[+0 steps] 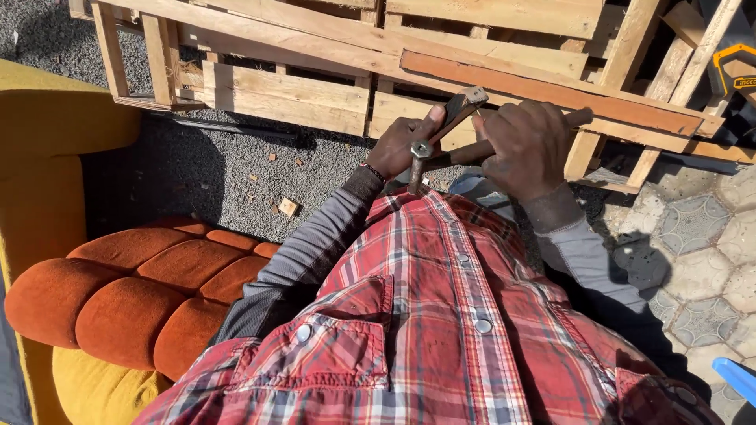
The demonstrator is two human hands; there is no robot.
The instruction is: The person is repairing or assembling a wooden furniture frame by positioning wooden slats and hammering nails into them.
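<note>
My right hand (528, 145) is closed around the wooden handle of a hammer (421, 153). The hammer's metal head points left and its claw hangs down in front of my chest. My left hand (403, 140) sits right beside the hammer head and pinches a short brown wooden piece with a pale grey tip (465, 102), which sticks up and to the right. Both hands are held close together above my red plaid vest, in front of a reddish-brown plank (551, 90) lying across the wooden pallets.
Stacked wooden pallets (283, 94) fill the top of the view. An orange tufted cushion (134, 291) on a yellow sofa (47, 142) lies at the left. A small wood block (289, 206) rests on the gravel. Patterned paving (701, 260) is at the right, with a blue object (736, 378) at the lower corner.
</note>
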